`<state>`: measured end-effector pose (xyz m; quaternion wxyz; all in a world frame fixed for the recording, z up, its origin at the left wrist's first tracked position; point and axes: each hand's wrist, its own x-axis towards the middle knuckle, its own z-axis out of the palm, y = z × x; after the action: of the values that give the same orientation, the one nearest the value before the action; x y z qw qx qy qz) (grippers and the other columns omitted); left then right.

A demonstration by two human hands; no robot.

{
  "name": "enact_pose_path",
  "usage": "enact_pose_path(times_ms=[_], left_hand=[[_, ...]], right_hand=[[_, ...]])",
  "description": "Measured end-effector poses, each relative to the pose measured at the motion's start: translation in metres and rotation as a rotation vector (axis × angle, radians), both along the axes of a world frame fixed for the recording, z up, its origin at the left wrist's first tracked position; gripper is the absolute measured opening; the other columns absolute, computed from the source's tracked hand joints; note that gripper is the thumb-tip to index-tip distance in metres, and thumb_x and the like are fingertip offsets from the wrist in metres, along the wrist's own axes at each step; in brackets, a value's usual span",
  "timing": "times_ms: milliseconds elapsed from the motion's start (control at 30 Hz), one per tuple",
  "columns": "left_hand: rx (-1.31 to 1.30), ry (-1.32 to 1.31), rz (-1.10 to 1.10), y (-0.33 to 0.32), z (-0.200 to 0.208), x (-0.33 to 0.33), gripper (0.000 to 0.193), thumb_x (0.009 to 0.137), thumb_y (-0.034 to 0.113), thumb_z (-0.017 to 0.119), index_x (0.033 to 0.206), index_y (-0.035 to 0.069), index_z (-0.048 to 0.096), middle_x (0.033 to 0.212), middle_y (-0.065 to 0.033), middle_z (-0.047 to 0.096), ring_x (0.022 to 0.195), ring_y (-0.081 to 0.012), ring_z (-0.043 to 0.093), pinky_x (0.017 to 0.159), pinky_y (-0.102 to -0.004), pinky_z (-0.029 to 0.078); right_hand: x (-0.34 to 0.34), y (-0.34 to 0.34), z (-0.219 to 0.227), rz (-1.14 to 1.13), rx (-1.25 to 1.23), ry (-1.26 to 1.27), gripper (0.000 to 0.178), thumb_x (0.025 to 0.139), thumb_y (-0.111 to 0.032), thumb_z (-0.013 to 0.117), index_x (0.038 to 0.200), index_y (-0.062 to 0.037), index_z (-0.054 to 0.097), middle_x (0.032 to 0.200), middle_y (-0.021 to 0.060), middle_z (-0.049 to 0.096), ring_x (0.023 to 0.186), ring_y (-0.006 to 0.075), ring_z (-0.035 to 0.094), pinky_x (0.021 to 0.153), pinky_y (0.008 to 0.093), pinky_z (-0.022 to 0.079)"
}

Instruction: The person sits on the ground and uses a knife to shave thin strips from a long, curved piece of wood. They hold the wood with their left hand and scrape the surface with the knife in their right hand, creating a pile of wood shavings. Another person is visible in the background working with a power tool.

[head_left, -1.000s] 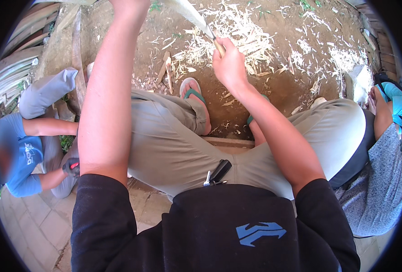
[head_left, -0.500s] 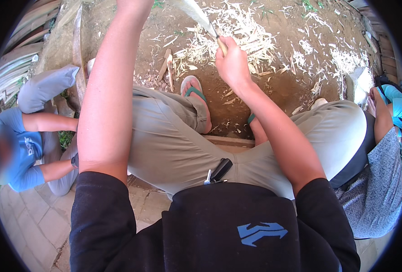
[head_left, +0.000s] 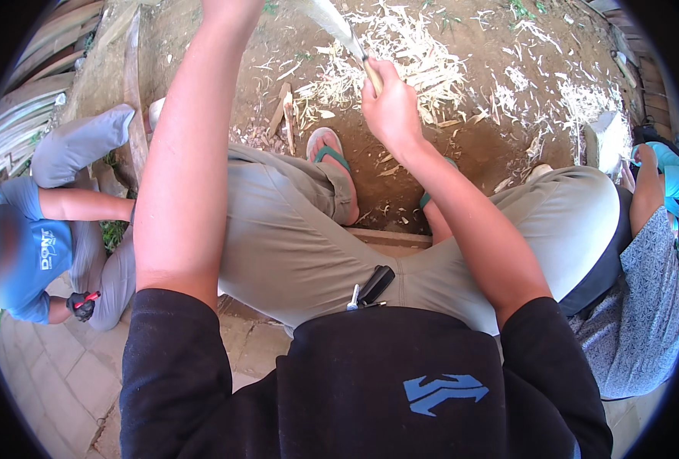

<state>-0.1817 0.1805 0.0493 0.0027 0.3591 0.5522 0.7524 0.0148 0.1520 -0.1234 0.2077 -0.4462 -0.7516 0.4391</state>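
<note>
Right hand (head_left: pixel 389 107) gripping the wooden handle of a knife (head_left: pixel 347 38) at twelve o'clock, fist tight, pale blade angling up toward eleven. Left hand lying out of frame beyond the top edge, only the forearm (head_left: pixel 190 153) showing, grip impossible to tell. Nothing serving as a container in sight. Pale wood shavings (head_left: pixel 423 61) littering bare brown earth from twelve to two o'clock. Green sandal (head_left: pixel 335 172) resting on the dirt at centre. Brick paving (head_left: pixel 56 382) spreading at seven o'clock. Another person in a blue shirt (head_left: pixel 37 256) crouching at nine.
</note>
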Motion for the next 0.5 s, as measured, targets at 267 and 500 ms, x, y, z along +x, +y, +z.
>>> enact_pose_path(times_ms=[267, 500], left_hand=[[0.063, 0.029, -0.014, -0.002, -0.004, -0.002, 0.019, 0.096, 0.021, 0.058, 0.087, 0.004, 0.057, 0.074, -0.0059, 0.058, 0.063, -0.0157, 0.059, 0.058, -0.0296, 0.048], [0.006, 0.064, 0.020, -0.007, -0.001, -0.009, 0.019, 0.095, 0.021, 0.058, 0.086, 0.005, 0.057, 0.074, -0.0053, 0.057, 0.063, -0.0156, 0.057, 0.058, -0.0297, 0.048]], right_hand=[[-0.001, 0.001, 0.001, 0.006, -0.101, -0.044, 0.032, 0.092, -0.010, 0.058, 0.124, -0.0055, 0.060, 0.085, 0.0260, 0.069, 0.078, 0.0393, 0.070, 0.072, 0.0456, 0.054], [-0.004, 0.003, -0.007, 0.027, -0.087, -0.047, 0.032, 0.092, -0.010, 0.059, 0.125, -0.0060, 0.061, 0.079, 0.0219, 0.070, 0.066, 0.0266, 0.071, 0.062, 0.0396, 0.053]])
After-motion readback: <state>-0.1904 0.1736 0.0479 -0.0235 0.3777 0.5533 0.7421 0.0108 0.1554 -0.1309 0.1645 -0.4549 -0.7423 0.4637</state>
